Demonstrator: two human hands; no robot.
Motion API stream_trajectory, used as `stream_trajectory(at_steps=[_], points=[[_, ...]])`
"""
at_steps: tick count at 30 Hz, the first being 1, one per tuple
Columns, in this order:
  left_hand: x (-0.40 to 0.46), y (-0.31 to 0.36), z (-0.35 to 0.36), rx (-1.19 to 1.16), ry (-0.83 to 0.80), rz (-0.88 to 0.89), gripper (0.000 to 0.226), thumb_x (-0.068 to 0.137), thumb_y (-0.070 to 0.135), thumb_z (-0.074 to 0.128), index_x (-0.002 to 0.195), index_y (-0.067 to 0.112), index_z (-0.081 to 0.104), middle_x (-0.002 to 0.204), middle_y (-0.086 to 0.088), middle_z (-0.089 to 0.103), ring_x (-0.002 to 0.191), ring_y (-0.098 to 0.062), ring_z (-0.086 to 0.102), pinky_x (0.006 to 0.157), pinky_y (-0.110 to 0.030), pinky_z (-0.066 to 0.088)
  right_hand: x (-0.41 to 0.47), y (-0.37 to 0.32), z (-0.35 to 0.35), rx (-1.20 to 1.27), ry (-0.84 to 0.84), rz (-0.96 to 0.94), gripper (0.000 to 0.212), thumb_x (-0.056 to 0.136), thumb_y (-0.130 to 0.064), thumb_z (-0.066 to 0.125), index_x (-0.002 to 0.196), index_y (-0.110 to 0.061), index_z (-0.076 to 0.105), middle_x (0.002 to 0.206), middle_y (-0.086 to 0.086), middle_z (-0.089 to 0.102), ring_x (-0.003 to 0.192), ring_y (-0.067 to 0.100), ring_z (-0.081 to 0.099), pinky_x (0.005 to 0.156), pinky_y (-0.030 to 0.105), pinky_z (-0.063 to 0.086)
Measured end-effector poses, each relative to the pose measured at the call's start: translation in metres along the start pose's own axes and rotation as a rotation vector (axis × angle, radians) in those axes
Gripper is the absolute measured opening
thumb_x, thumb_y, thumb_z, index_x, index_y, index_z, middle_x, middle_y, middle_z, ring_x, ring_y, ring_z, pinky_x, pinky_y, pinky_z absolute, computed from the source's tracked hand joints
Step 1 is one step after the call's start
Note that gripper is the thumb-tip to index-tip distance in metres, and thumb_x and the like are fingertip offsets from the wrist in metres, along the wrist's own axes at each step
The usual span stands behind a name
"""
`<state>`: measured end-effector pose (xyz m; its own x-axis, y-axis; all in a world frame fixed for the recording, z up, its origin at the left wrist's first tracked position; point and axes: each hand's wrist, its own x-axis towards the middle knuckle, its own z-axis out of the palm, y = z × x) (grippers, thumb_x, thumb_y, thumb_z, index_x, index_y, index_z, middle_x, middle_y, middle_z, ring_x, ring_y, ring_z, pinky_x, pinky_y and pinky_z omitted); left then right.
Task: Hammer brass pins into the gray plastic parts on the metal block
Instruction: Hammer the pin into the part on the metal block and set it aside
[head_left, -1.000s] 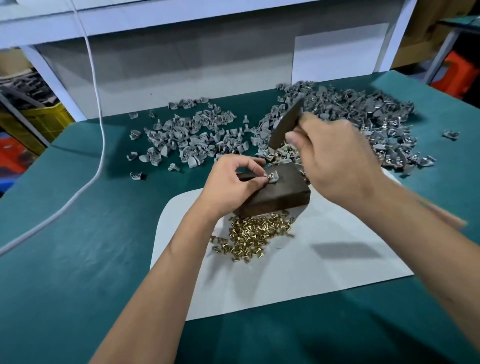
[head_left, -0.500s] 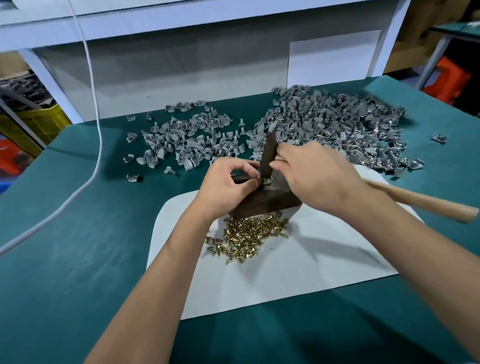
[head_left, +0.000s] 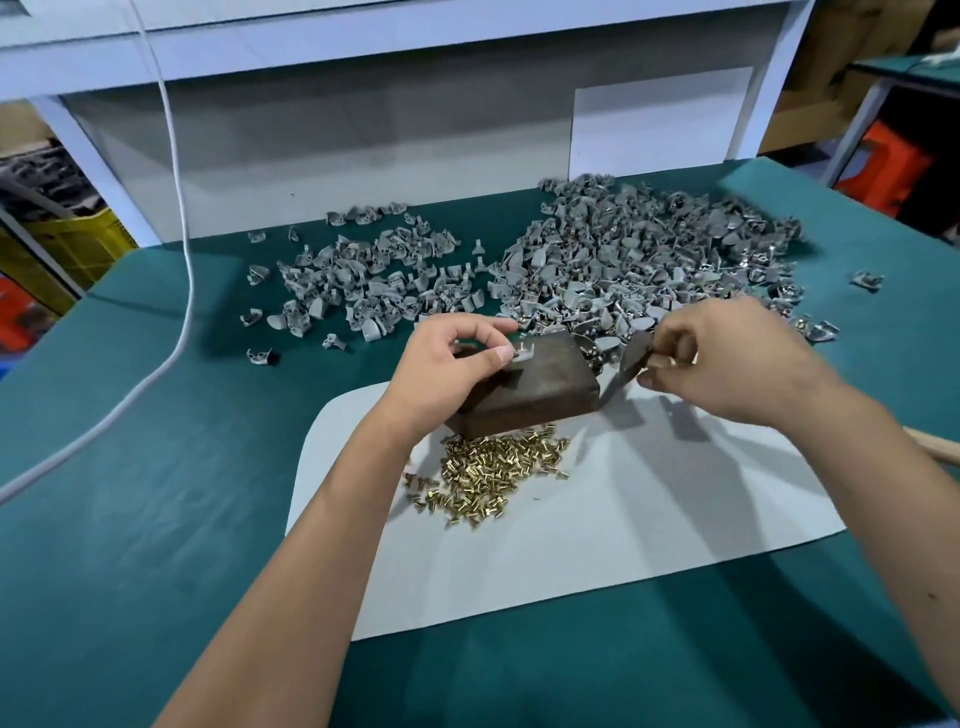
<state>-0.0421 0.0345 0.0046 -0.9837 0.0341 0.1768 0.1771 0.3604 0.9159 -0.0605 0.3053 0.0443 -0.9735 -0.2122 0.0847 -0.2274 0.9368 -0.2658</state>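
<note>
A single gray plastic part (head_left: 523, 351) lay on the top face of the dark metal block (head_left: 540, 387), near its far left corner, and the thumb and forefinger of the left hand (head_left: 451, 371) were curled in to pinch it there against the block. The block itself sat at the far edge of a white sheet (head_left: 623, 525) spread over the green table (head_left: 156, 493). Just right of the block, the right hand (head_left: 727, 358) had its fingers wrapped around a hammer close up under the head, so that the dark hammer head (head_left: 626, 366) pointed down beside the block's right end, apart from the part; the wooden handle (head_left: 935, 448) showed past the forearm at the right edge of the view. A heap of brass pins (head_left: 491, 475) lay on the sheet, touching the block's near side. Beyond the block, a large pile of gray parts (head_left: 649, 260) spread over the cloth on the right, and a smaller, looser pile (head_left: 374, 280) lay on the left, with a few strays around both. A white cable (head_left: 179, 208) hung down from above and trailed across the table's left side. A yellow crate (head_left: 78, 249) stood past the table on the left.
</note>
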Motion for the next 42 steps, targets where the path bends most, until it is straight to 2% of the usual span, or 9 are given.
stream_trajectory(at_steps=[7, 9, 11, 14, 18, 24, 32, 36, 42], points=[[-0.001, 0.0, 0.001, -0.029, 0.011, -0.002, 0.015, 0.09, 0.003, 0.072, 0.078, 0.012, 0.075, 0.118, 0.004, 0.075, 0.111, -0.006, 0.068, 0.105, -0.044, 0.051, 0.002, -0.006, 0.006, 0.039, -0.054, 0.078, 0.021, 0.08, -0.032, 0.081, 0.063, -0.031, 0.068, 0.072, -0.004, 0.072, 0.075, 0.021, 0.068, 0.073, 0.036, 0.059], [-0.001, 0.001, 0.001, -0.039, 0.006, 0.0, 0.018, 0.09, 0.003, 0.072, 0.076, 0.014, 0.075, 0.118, 0.005, 0.074, 0.111, -0.008, 0.068, 0.102, -0.045, 0.054, 0.006, -0.012, 0.005, 0.068, 0.059, 0.06, 0.014, 0.084, -0.032, 0.079, 0.071, -0.03, 0.072, 0.073, -0.006, 0.072, 0.075, 0.02, 0.068, 0.074, 0.037, 0.059], [-0.001, 0.001, 0.001, -0.034, 0.003, 0.009, 0.017, 0.091, 0.003, 0.072, 0.076, 0.012, 0.075, 0.119, 0.005, 0.074, 0.111, -0.01, 0.068, 0.101, -0.047, 0.055, 0.008, -0.028, 0.007, 0.162, 0.177, -0.057, 0.007, 0.086, -0.034, 0.078, 0.089, -0.03, 0.073, 0.081, -0.011, 0.072, 0.081, 0.017, 0.068, 0.079, 0.036, 0.058], [0.0, 0.0, 0.003, -0.037, 0.005, 0.034, 0.012, 0.09, 0.004, 0.072, 0.079, 0.009, 0.075, 0.121, 0.003, 0.074, 0.111, -0.017, 0.069, 0.104, -0.053, 0.051, 0.009, -0.058, 0.019, 0.275, 0.085, -0.326, 0.026, 0.087, -0.04, 0.076, 0.111, -0.032, 0.07, 0.094, -0.015, 0.069, 0.091, 0.01, 0.064, 0.085, 0.035, 0.053], [0.001, -0.003, 0.001, -0.03, 0.029, 0.074, 0.012, 0.087, 0.019, 0.07, 0.082, 0.009, 0.074, 0.12, 0.003, 0.074, 0.112, -0.018, 0.069, 0.102, -0.052, 0.053, 0.013, -0.064, 0.039, 0.333, 0.182, -0.453, 0.021, 0.091, -0.033, 0.073, 0.108, -0.022, 0.077, 0.098, -0.006, 0.073, 0.092, 0.013, 0.062, 0.088, 0.036, 0.05], [0.014, -0.029, -0.02, 0.257, 0.275, 0.011, 0.022, 0.095, -0.003, 0.064, 0.099, 0.016, 0.075, 0.113, 0.008, 0.072, 0.113, -0.012, 0.064, 0.106, -0.045, 0.051, 0.017, -0.044, 0.049, 0.528, 0.444, -0.098, 0.025, 0.084, -0.045, 0.079, 0.086, -0.021, 0.081, 0.074, -0.01, 0.072, 0.069, 0.005, 0.066, 0.07, 0.027, 0.055], [0.011, -0.044, -0.024, 0.739, 0.098, 0.103, 0.056, 0.086, -0.015, 0.057, 0.125, 0.021, 0.073, 0.137, 0.004, 0.065, 0.127, -0.02, 0.045, 0.099, -0.019, 0.025, 0.025, -0.03, 0.05, 0.657, 0.509, 0.244, 0.041, 0.077, -0.059, 0.081, 0.062, -0.024, 0.067, 0.057, -0.013, 0.062, 0.052, 0.001, 0.053, 0.055, 0.023, 0.039], [0.009, -0.044, -0.026, 0.72, 0.171, 0.118, 0.04, 0.086, -0.007, 0.068, 0.114, 0.02, 0.077, 0.119, 0.004, 0.073, 0.117, -0.019, 0.057, 0.105, -0.035, 0.045, 0.021, -0.032, 0.047, 0.737, 0.5, 0.104, 0.023, 0.087, -0.045, 0.077, 0.092, -0.022, 0.08, 0.078, -0.012, 0.072, 0.073, 0.0, 0.067, 0.068, 0.021, 0.052], [0.008, -0.044, -0.025, 0.626, 0.194, 0.068, 0.034, 0.083, -0.007, 0.071, 0.104, 0.018, 0.076, 0.101, 0.005, 0.072, 0.095, -0.015, 0.065, 0.092, -0.041, 0.058, 0.004, -0.052, 0.055, 0.567, 0.371, -0.248, 0.011, 0.09, -0.026, 0.075, 0.097, -0.017, 0.079, 0.083, -0.009, 0.071, 0.077, -0.003, 0.063, 0.07, 0.007, 0.049]])
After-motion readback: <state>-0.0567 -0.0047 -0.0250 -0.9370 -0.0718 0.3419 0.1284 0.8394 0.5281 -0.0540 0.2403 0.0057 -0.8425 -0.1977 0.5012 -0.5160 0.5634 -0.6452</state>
